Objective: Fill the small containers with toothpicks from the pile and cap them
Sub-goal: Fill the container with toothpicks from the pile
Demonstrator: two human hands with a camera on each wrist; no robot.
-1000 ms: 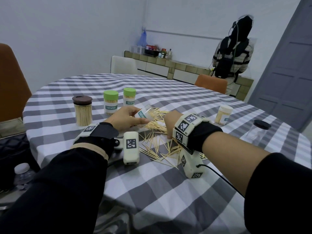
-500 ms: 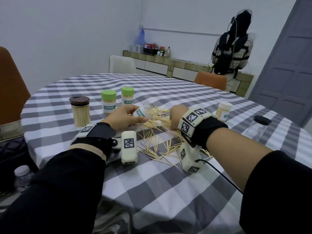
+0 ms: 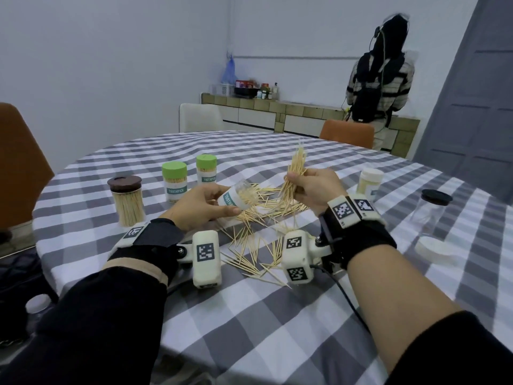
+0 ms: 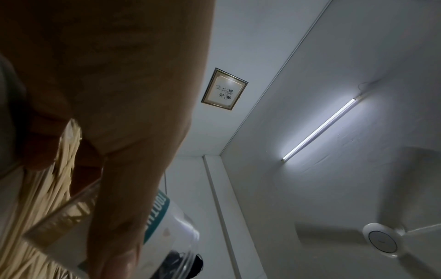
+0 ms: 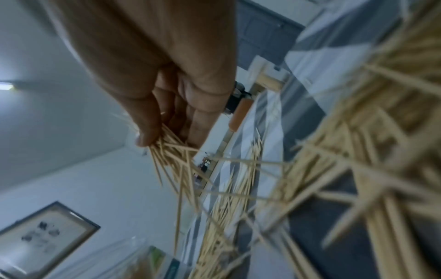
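Toothpicks (image 3: 294, 173) stand as a loose bunch in the right hand (image 3: 313, 187), whose fingers and thumb curl round the middle of the bunch; its tips fan out above the hand, and its lower ends reach down toward the pile (image 3: 258, 218) on the table (image 3: 277, 329). From the right wrist view the fingertips (image 5: 145, 139) pinch the sticks, which splay out beyond them. The left hand (image 3: 202, 207) grips a clear container (image 3: 236, 197), tilted on its side with its open mouth toward the bunch and some toothpicks already inside; thumb and fingers wrap round its labelled wall. The pile lies scattered between and in front of both hands. Left of the left hand stand two green jars (image 3: 175, 180), capped and upright, and further left a brown jar (image 3: 126, 200) full of sticks. Right of the right hand stand a white jar (image 3: 370, 180) and a black-capped jar (image 3: 433, 209), with a white lid (image 3: 433, 247) lying nearer the table's edge.
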